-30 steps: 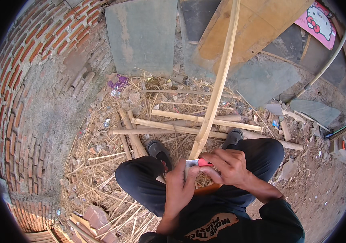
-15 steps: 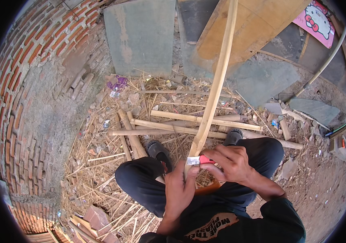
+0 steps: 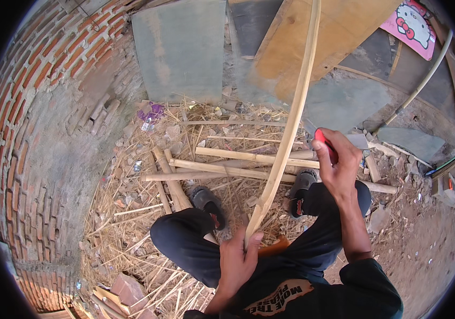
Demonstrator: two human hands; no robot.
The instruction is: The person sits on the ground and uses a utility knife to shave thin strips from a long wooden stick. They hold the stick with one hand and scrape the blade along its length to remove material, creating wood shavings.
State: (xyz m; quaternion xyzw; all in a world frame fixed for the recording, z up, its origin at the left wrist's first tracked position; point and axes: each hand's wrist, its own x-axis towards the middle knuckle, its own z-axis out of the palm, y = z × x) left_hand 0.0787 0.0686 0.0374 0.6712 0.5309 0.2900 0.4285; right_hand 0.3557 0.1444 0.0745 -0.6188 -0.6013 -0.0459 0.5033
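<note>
A long pale bamboo strip (image 3: 285,151) rises from my lap and runs out past the top edge of the view. My left hand (image 3: 237,259) is closed around its lower end, thumb along the strip. Off to the strip's right, my right hand (image 3: 341,162) grips a red-handled knife (image 3: 319,136) and is apart from the bamboo. The knife's blade is hard to make out against the grey sheets behind it. An orange thing (image 3: 274,248), mostly hidden, lies between my legs below the strip.
Several bamboo lengths (image 3: 227,168) lie crossed on the shaving-covered ground around my shoes (image 3: 206,204). A brick wall (image 3: 30,175) stands at the left. Grey sheets (image 3: 182,53), a tan board (image 3: 312,42) and a pink picture panel (image 3: 411,29) lean at the back.
My right hand has lifted the knife off the strip's lower end and moved it up, away and to the right. My left hand keeps its hold; the strip has tilted slightly right.
</note>
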